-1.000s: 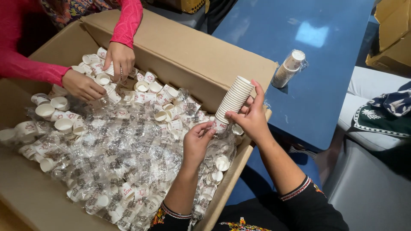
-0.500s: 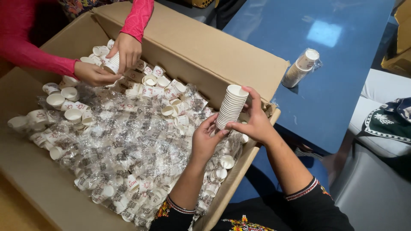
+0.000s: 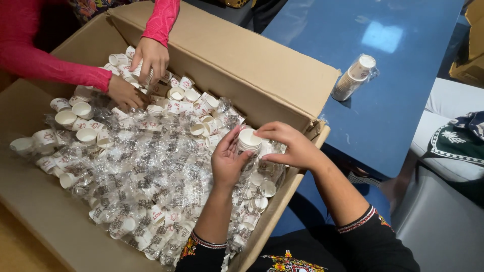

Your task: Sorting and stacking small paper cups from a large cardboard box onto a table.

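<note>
Box: big corrugated cardboard carton (image 3: 237, 65), flaps open, spans 9 to 12 o'clock of the view; matte brown, soft creased edges.
Fill: loose small paper cups (image 3: 85, 135) plus crinkly clear plastic sleeves (image 3: 146, 176) (glossy, printed, tangled), no order to it.
Co-worker: two hands in pink sleeves at 11 o'clock, one hand (image 3: 123, 93) flat on the cups, the other (image 3: 150, 59) curled around a few cups.
Left hand (image 3: 228, 162): at centre, fingers wrapped around the side of the cup stack (image 3: 248, 147), palm against it.
Cup stack: short nested white paper column, upright over the box's right edge, rim up, held between both hands.
Right hand (image 3: 290, 146): just at 3 o'clock of the stack, fingertips pinching its top rim.
Bench: blue, smooth, reflective (image 3: 403, 90); a wrapped cup sleeve (image 3: 353, 78) lies on it at 2 o'clock, well apart.
Risk 1: thin rims deform, so a hard pinch likely ovalises the top cup.
Risk 2: stack sits above the box wall (little margin); a tilt could spill cups outside.
Risk 3: slick plastic underneath gives poor footing if set down.
</note>
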